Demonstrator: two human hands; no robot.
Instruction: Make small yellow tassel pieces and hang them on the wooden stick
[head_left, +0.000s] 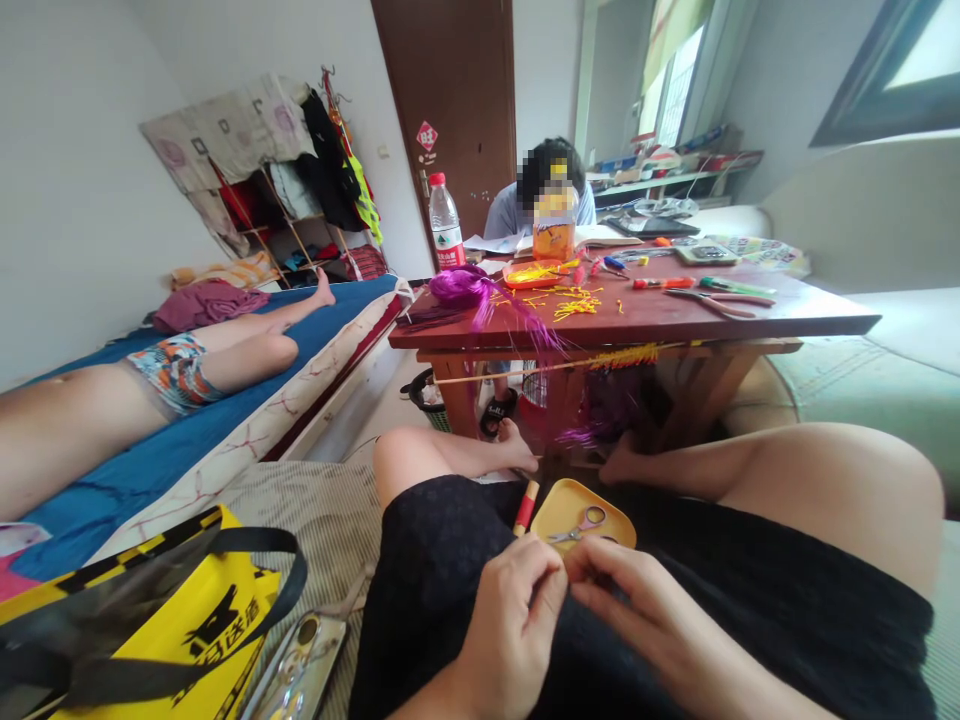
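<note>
My left hand (517, 605) and my right hand (630, 600) meet over my lap, fingertips pinched close together. Whatever lies between them is too small or too hidden to make out. Just beyond the fingers, a yellow tray (622, 515) rests on the black cloth over my lap. Small scissors (576, 530) with pinkish handles lie in it, partly covered by my right hand. Left of the tray, a short tan rod with a red band (526, 508) sticks up behind my left hand.
Ahead, the red-brown table (675, 318) bears purple strands (465, 287), yellow bits (577, 302), pliers (712, 303), a water bottle (446, 225) and a jar (553, 238). Behind it sits a person. Another person lies on the bed at left, near a yellow bag (172, 640).
</note>
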